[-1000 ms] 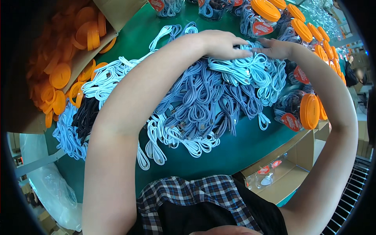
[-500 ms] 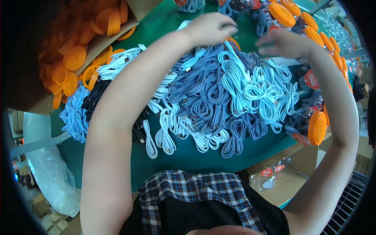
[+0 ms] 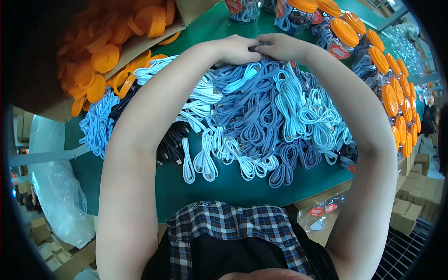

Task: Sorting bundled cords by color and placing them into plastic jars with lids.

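A large heap of coiled cables covers the middle of the green table, with blue-grey cables (image 3: 249, 107) at its centre. Pale, light-blue-looking cables (image 3: 322, 119) lie on its right, and white cables (image 3: 205, 156) along its front and left. At the heap's far edge my left hand (image 3: 235, 50) and my right hand (image 3: 283, 46) meet, fingertips pointing at each other and seeming to touch. Their fingers are stretched out and slightly bent, with nothing visible in them. Parts of the fingers are hidden against the cables. My forearms arch around both sides of the heap.
A carton (image 3: 128, 58) of orange lids (image 3: 105, 58) stands at the far left. Blue cables (image 3: 98, 123) and black cables (image 3: 173, 142) lie left of the heap. Clear jars with orange lids (image 3: 344, 31) line the far and right sides. An open box (image 3: 322, 200) sits below the front edge.
My hands have come together at the heap's far edge, the right one moving left. My right forearm now covers the lying jar at the right. The whole view has shifted slightly.
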A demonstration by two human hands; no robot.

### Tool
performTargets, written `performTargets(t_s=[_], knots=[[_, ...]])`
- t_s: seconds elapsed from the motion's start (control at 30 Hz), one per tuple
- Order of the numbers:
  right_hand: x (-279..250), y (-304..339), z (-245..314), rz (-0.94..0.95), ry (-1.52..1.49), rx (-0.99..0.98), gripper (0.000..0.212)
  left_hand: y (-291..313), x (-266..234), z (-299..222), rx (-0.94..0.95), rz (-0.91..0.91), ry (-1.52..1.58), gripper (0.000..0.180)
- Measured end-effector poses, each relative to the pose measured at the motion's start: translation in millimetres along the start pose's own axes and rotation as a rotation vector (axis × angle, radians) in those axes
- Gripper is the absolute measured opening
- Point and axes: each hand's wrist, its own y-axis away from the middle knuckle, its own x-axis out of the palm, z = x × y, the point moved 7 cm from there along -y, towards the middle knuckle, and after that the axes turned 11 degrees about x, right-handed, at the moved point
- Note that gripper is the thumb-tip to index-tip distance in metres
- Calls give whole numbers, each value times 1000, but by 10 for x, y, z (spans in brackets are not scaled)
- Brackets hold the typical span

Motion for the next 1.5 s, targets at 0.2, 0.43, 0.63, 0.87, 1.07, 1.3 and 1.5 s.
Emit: performTargets(t_s=[0.2, 0.43, 0.63, 0.87, 1.07, 1.3, 1.5], knots=[[-250, 163, -107, -4, -113, 163, 66, 347, 67, -262, 7, -9, -88, 58], [-171, 476, 21, 143, 176, 29, 57, 613, 89, -460, 5, -147, -257, 52], [-202, 717, 196, -297, 524, -401, 46, 1622, 28, -820, 327, -518, -336, 44], [-74, 972, 240, -44, -65, 108, 37, 3649, 902, -914, 359, -767, -123, 30], [-111, 1332, 887, -639, -95, -213, 37, 4793, 1633, -554, -7, -849, -19, 31], [519, 633, 2092, -329, -529, -227, 34, 5228, 1368, 85, -394, -1207, -289, 30], [1401, 1084, 3788, -728, 344, -998, 34, 5216, 1276, 770, -703, -979, -344, 28]])
